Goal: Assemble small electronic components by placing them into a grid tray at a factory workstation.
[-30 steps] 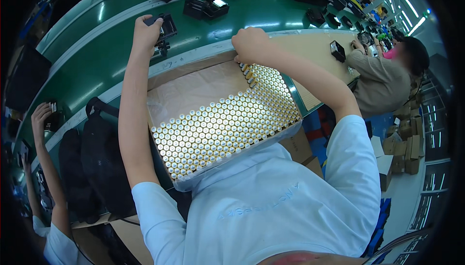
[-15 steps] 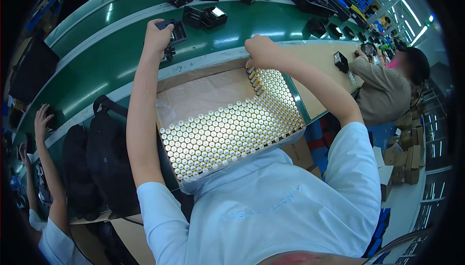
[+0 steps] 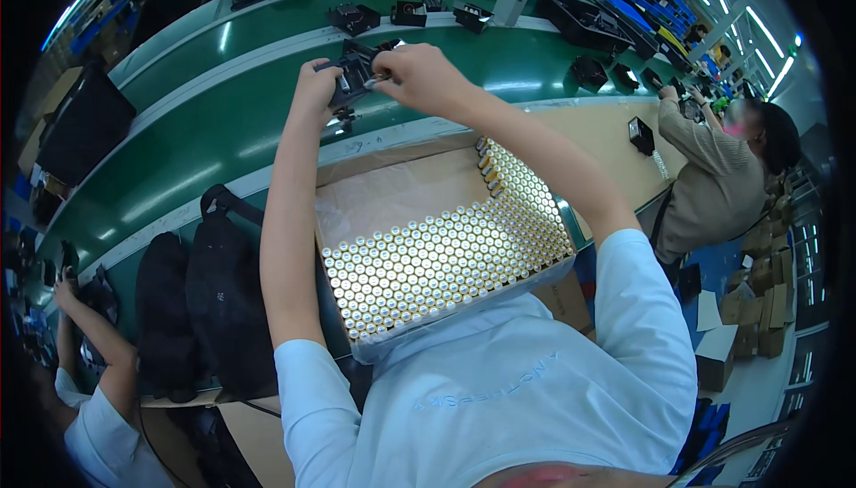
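Note:
My left hand (image 3: 316, 89) grips a black plastic device housing (image 3: 353, 74) above the green bench. Reaching across to it, my right hand (image 3: 414, 76) is closed on a small silvery battery (image 3: 371, 84), whose tip points at the housing; most of it is hidden by my fingers. Below my arms, an open cardboard box (image 3: 346, 167) stands against my body. Rows of upright cylindrical batteries (image 3: 428, 261) with shiny ends fill its near part and right side, and its bare lining shows at the far left. A small dark part (image 3: 341, 121) lies just below my left hand.
More black housings (image 3: 408, 13) stand on the far bench strip, and several others (image 3: 590, 72) line the right. Black bags (image 3: 234, 296) lie left of the box. Co-workers sit at the left (image 3: 102, 417) and right (image 3: 713, 172). A cardboard sheet (image 3: 580, 136) covers the right bench.
My right hand has moved from the box's far right corner, up and left to the housing, carrying a battery. My left hand still holds the housing. The whole view has shifted slightly.

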The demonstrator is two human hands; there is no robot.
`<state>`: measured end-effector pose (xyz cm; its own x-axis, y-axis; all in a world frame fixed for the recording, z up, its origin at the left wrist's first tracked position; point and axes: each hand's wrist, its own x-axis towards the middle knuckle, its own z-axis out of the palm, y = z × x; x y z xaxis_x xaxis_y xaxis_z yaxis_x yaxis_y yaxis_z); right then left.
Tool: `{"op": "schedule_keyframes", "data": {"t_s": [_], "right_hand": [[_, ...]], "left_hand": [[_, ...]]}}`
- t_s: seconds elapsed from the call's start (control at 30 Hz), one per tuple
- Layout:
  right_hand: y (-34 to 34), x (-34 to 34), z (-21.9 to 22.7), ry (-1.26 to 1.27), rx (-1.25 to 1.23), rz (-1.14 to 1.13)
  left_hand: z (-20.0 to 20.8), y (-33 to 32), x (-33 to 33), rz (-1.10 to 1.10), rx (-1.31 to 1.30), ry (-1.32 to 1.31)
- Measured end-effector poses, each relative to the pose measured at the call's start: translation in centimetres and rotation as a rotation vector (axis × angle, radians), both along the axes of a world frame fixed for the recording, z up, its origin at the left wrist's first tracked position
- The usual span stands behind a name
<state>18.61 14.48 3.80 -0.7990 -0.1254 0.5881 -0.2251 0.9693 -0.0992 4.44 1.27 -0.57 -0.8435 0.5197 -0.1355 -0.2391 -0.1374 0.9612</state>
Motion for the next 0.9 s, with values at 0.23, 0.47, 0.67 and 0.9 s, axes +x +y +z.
{"op": "schedule_keyframes", "data": {"t_s": [0.23, 0.47, 0.67, 0.9], "right_hand": [[-1.0, -4.3, -1.6, 0.051, 0.341, -0.073], [0.1, -5.7, -1.5, 0.036, 0.446, 0.068], [-0.2, -7.7, 0.0, -0.062, 0.294, 0.217], [-0.2, -11.7, 3.3, -0.257, -0.109, 0.175]], "left_hand": [[-0.4, -0.7, -1.1, 0.067, 0.094, -0.119], [-1.6, -1.0, -2.7, 0.083, 0.206, -0.237], [-1.9, -2.1, -4.0, 0.103, 0.185, -0.211], [-0.4, -3.6, -3.5, 0.105, 0.067, -0.075]]}}
